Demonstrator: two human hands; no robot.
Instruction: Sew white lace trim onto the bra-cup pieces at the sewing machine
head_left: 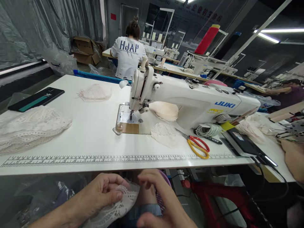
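Observation:
My left hand (110,191) pinches a piece of white lace fabric (118,204) between thumb and fingers, below the table's front edge. The lace has an eyelet pattern and a scalloped border, and its lower part hangs toward my lap. Just right of the lace is my right hand (163,196), its thumb spread well away from the curved fingers, holding nothing that I can see. Beyond both hands stands a white sewing machine (190,91). A pale cup-shaped fabric piece (166,110) lies behind its needle area, and a white lace-edged piece (165,134) lies in front.
Scissors (198,146) with red and yellow handles lie beside a coiled cable (207,130). A lace stack (33,128), a black and green case (36,98) and a pale fabric bundle (95,92) occupy the left side. A printed ruler (95,160) runs along the front edge. A person (129,53) sits ahead.

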